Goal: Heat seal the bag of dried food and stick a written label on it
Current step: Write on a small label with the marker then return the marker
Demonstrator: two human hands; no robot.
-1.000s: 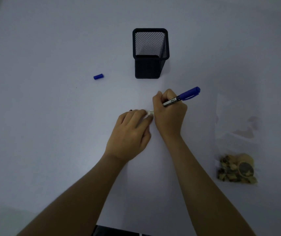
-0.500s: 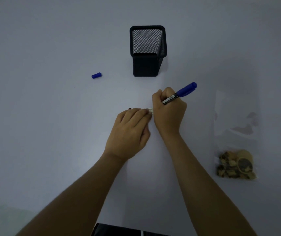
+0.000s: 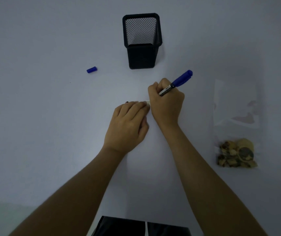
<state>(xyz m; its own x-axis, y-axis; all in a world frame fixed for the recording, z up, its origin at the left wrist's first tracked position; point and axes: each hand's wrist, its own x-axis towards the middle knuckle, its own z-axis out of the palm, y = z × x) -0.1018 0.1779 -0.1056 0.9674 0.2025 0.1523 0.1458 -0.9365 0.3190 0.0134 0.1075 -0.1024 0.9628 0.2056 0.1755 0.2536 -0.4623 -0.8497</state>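
Centrally, the right hand (image 3: pixel 166 101) is gripping a blue marker (image 3: pixel 176 82), its fingers curled round the barrel, with the blue end of the marker pointing up and away to the right and the tip hidden under the hand. Just beside it, the left hand (image 3: pixel 127 123) is lying palm down on the white bench (image 3: pixel 42 116), its fingers fairly straight and pressing on a small white label (image 3: pixel 147 103), of which only a sliver is showing between the two hands; any writing on it cannot be made out. Well apart to the right, the clear bag (image 3: pixel 236 106) is lying flat on the bench, with the dried food (image 3: pixel 236 154) gathering at its near end and the far part looking empty; whether its far edge is sealed cannot be told. Beyond the hands, a black mesh pen holder (image 3: pixel 142 41) is standing upright. To the left of the holder, a blue cap (image 3: pixel 92 69) is lying on its side, well apart from both hands.
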